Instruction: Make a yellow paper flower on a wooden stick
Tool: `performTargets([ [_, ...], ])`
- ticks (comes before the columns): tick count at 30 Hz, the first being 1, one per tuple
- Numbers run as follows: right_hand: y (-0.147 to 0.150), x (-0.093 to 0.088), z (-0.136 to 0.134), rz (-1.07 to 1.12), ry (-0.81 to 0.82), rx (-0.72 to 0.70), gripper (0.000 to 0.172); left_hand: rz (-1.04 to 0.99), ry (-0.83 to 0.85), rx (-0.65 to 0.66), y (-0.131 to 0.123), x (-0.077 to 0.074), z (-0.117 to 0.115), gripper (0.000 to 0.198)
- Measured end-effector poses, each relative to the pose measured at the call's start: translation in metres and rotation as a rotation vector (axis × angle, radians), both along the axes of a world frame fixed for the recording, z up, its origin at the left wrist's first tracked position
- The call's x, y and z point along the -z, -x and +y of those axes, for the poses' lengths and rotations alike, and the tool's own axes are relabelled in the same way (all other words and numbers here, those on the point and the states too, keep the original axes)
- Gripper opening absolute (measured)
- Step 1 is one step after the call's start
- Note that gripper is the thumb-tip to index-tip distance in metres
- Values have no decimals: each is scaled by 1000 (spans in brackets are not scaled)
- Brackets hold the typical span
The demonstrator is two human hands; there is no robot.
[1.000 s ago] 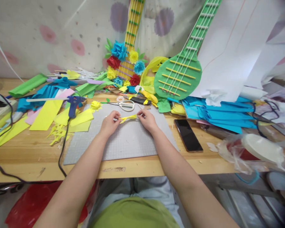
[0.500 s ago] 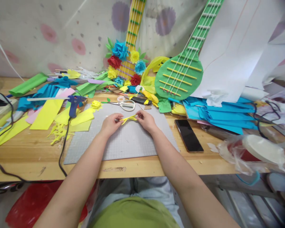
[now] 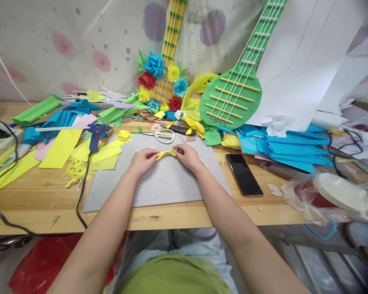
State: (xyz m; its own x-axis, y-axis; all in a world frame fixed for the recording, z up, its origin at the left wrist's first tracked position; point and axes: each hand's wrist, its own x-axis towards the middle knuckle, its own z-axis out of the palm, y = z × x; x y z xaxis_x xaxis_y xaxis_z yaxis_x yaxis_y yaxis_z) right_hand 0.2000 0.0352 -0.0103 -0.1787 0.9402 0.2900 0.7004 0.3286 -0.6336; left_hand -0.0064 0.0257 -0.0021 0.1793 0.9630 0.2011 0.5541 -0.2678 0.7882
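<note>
My left hand (image 3: 142, 160) and my right hand (image 3: 187, 156) each pinch one end of a thin yellow paper strip (image 3: 166, 153), held just above a grey cutting mat (image 3: 159, 183). Both hands are closed on the strip, fingertips facing each other. White-handled scissors (image 3: 161, 135) lie on the mat's far edge behind the hands. A small yellow paper flower (image 3: 124, 135) rests at the mat's far left corner, beside a blue glue gun (image 3: 95, 136).
Yellow, blue and green paper sheets crowd the left and back of the wooden table (image 3: 43, 196). A black phone (image 3: 243, 174) lies right of the mat. Two paper guitars (image 3: 233, 98) lean on the wall. A black cord (image 3: 79, 192) hangs over the front edge.
The hands have moved slightly closer together on the strip, which has shortened and bunched between the fingers. Nothing else on the table has moved.
</note>
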Motion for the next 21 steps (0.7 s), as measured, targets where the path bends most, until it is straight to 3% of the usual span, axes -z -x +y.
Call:
performTargets([
  [8,1,0,0,-2,-5,7,19,-84,92,-1,3,5,3,29],
  [21,2,-3,-1,-3,-13,1,20,-114,158,-45,0,1,4,29],
])
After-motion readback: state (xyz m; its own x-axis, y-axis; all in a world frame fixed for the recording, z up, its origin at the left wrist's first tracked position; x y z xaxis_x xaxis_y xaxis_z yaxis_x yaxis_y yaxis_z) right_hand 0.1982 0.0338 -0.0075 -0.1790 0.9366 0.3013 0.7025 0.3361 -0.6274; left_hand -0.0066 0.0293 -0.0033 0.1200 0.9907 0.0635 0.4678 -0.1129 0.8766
